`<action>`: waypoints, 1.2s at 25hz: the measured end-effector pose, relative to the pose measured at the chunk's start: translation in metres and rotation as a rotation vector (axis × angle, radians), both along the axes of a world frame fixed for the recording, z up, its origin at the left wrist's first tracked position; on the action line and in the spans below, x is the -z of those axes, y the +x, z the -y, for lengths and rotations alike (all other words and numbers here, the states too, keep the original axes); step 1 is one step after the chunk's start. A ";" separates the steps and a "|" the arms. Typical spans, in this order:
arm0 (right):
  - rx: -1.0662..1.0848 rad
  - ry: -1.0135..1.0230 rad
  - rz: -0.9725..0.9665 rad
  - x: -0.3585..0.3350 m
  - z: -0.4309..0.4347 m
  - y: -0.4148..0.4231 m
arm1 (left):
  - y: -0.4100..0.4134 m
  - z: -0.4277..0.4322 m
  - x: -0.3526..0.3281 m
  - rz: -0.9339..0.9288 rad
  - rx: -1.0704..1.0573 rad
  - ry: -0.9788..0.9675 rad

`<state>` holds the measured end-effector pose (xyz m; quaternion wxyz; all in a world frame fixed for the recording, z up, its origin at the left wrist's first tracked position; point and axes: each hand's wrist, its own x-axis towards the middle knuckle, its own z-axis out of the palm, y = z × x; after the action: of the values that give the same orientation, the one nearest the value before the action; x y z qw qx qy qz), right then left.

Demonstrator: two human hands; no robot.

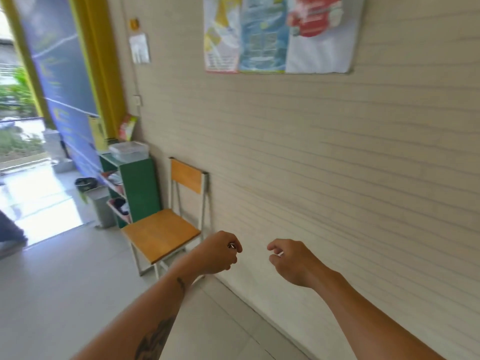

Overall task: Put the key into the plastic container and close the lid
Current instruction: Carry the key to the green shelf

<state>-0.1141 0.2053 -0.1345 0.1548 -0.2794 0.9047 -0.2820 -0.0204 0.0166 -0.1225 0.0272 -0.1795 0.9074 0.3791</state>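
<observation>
My left hand (217, 253) is curled shut, and a small glint of metal, the key (231, 246), shows between its fingers. My right hand (292, 261) hovers beside it, fingers loosely bent with nothing in them. Both hands are held up in front of the beige wall. A clear plastic container (129, 150) with its lid on rests on top of a green shelf unit (140, 188), far off to the left near the doorway. The view is motion-blurred.
A folding chair (162, 233) with an orange wooden seat stands against the wall between my hands and the green shelf. A grey bin (100, 203) sits left of the shelf. An open doorway (26, 178) lies at the far left. Posters (280, 32) hang on the wall.
</observation>
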 end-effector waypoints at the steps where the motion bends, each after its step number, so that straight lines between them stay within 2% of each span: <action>1: -0.038 0.000 0.002 0.000 0.025 -0.006 | -0.001 0.022 0.000 0.009 -0.034 0.005; 10: -0.307 -0.035 -0.002 -0.005 0.255 -0.103 | -0.060 0.215 0.004 0.029 -0.280 -0.024; 13: -0.387 -0.041 -0.029 -0.015 0.337 -0.139 | -0.078 0.279 0.000 -0.016 -0.397 0.007; 20: -0.535 -0.023 -0.083 -0.025 0.530 -0.155 | -0.069 0.443 -0.008 -0.017 -0.502 0.003; 25: -0.500 -0.081 -0.079 -0.024 0.679 -0.142 | -0.051 0.590 -0.018 -0.080 -0.488 -0.031; 30: -0.444 -0.070 -0.049 -0.028 0.809 -0.130 | -0.032 0.721 -0.025 -0.038 -0.458 -0.067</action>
<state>-0.2437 -0.6040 -0.1068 0.1810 -0.4836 0.8142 -0.2653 -0.0524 -0.7046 -0.0977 -0.0828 -0.3745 0.8553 0.3483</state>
